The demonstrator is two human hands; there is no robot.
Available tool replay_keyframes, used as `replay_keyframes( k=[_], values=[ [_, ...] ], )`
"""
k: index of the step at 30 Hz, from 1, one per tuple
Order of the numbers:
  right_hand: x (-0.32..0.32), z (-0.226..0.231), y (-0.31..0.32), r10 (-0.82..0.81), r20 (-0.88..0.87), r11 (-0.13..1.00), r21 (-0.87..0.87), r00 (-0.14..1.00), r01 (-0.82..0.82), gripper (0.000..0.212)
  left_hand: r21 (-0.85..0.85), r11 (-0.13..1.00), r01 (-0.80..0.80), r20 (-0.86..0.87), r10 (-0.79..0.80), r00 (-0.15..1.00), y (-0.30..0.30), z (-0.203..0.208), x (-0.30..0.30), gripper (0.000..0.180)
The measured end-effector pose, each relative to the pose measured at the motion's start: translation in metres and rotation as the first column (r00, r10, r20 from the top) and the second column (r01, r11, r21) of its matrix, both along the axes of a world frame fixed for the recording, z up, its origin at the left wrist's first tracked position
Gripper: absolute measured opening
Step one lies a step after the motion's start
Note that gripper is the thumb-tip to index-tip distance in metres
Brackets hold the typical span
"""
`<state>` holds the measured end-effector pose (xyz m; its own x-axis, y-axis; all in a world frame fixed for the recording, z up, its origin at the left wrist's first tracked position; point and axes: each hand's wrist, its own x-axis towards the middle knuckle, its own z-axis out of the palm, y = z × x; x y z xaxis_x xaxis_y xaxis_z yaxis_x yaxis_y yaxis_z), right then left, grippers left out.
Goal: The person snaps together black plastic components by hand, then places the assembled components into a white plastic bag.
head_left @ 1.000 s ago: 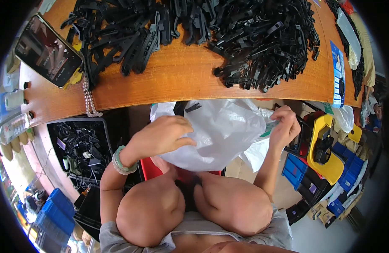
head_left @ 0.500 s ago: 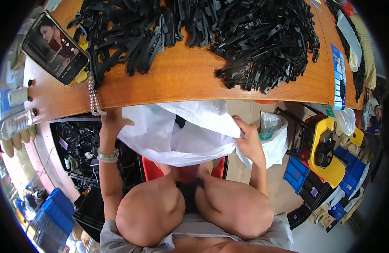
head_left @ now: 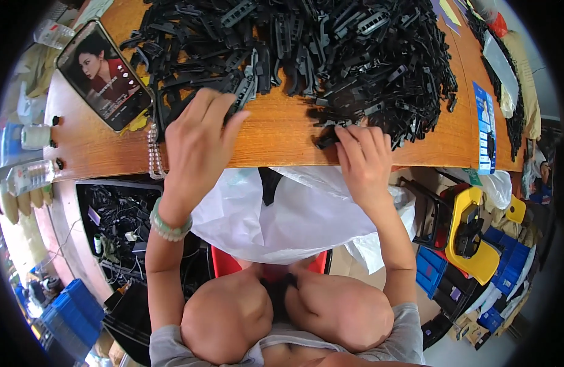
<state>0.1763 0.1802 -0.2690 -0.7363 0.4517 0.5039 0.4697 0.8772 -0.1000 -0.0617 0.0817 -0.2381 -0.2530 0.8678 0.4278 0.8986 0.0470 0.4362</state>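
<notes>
My left hand hovers over the table's front part, beside the left pile of black plastic parts. Its thumb stands apart from the bent fingers, and nothing shows in it. At the front edge of the right pile of small black plastic parts, my right hand has its thumb and forefinger closed on a black plastic part. The other fingertips lie against that pile. Below the table edge a white plastic bag hangs with its mouth spread over my lap; neither hand holds it.
A phone with a beaded strap lies at the table's left. A blue printed card lies at its right. Under the table's left side stands a black bin of dark parts. A yellow chair stands at the right.
Both hands have left the white bag's rim and moved up over the table. The right one has closed on a black plastic part. The view has shifted slightly.
</notes>
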Motion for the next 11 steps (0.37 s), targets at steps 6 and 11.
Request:
replay_keyframes(
  k=[6, 11],
  values=[
    [-0.031, 0.011, -0.006, 0.011, -0.07, 0.995, -0.096, 0.997, -0.017, 0.032, -0.074, 0.996, -0.051, -0.119, 0.042, 0.992, 0.013, -0.015, 0.007, 0.016],
    [-0.01, 0.024, -0.008, -0.133, -0.303, 0.788, -0.61, 0.944, -0.085, 0.04, 0.18, 0.983, -0.028, 0.162, -0.001, 0.987, 0.0, -0.019, 0.009, 0.012]
  ],
)
